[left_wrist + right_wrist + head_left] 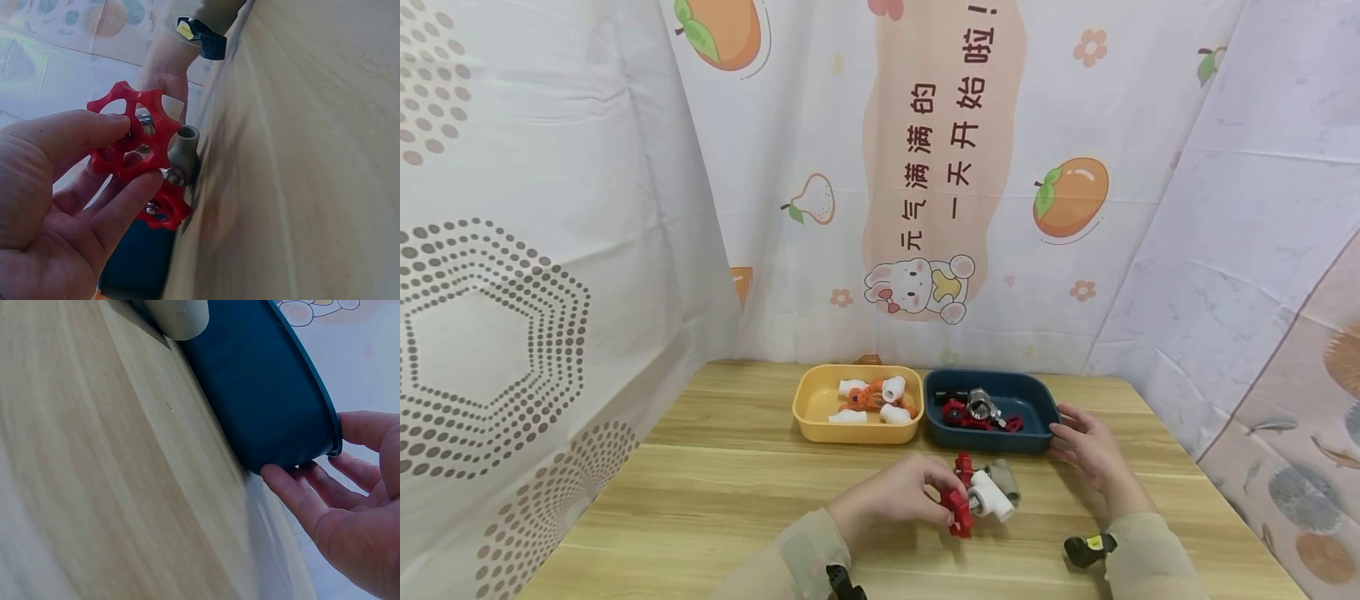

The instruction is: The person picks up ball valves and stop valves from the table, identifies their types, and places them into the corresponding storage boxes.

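Observation:
My left hand (pixel 906 496) pinches the red handwheel (pixel 164 134) of a valve with a white pipe body (pixel 992 497), between thumb and fingers. Just behind it on the table is a second valve, with a grey body (pixel 184 153) and its own red handwheel (pixel 167 206). The white body is mostly hidden behind the handwheel in the left wrist view. At the right end of the dark blue bin (pixel 262 387), my right hand (pixel 1093 454) grips the corner with thumb and fingertips. Inside that bin lie red handwheel parts (pixel 964 417) and a metal fitting (pixel 981 406).
A yellow bin (pixel 857 432) stands beside the blue one, holding several white pipe fittings (pixel 848 416) and orange-handled pieces (pixel 862 398). Both bins sit near the back of the wooden table (pixel 715 475). Behind them hangs a printed curtain (pixel 805 283).

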{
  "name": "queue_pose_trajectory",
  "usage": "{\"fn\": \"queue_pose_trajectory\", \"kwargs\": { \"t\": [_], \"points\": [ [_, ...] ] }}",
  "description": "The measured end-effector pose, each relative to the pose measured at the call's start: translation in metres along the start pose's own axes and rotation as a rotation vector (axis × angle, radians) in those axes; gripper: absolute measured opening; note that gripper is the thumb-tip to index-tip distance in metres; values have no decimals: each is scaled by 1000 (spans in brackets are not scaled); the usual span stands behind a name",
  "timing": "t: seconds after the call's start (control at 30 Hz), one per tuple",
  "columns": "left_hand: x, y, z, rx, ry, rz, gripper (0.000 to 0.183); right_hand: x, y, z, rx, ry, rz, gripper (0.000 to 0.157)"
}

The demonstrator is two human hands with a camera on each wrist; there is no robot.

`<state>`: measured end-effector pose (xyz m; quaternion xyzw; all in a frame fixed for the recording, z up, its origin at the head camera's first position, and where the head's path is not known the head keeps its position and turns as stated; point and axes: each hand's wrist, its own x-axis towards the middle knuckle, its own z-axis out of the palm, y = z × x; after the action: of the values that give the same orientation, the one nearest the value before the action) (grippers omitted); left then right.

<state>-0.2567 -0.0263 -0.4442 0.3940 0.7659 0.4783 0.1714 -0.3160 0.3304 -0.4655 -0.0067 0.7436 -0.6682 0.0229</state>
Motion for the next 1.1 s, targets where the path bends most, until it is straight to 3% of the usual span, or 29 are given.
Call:
{"fn": "queue_pose_trajectory", "kwargs": {
  "t": [0.33,1.1],
  "points": [
    [1,7,-6,-24,40,29,28,0,-1,0,-10,-6,5,68],
    [-1,19,-35,66,129,68,24,0,2,0,9,-4,-11,67]
  ]
}}
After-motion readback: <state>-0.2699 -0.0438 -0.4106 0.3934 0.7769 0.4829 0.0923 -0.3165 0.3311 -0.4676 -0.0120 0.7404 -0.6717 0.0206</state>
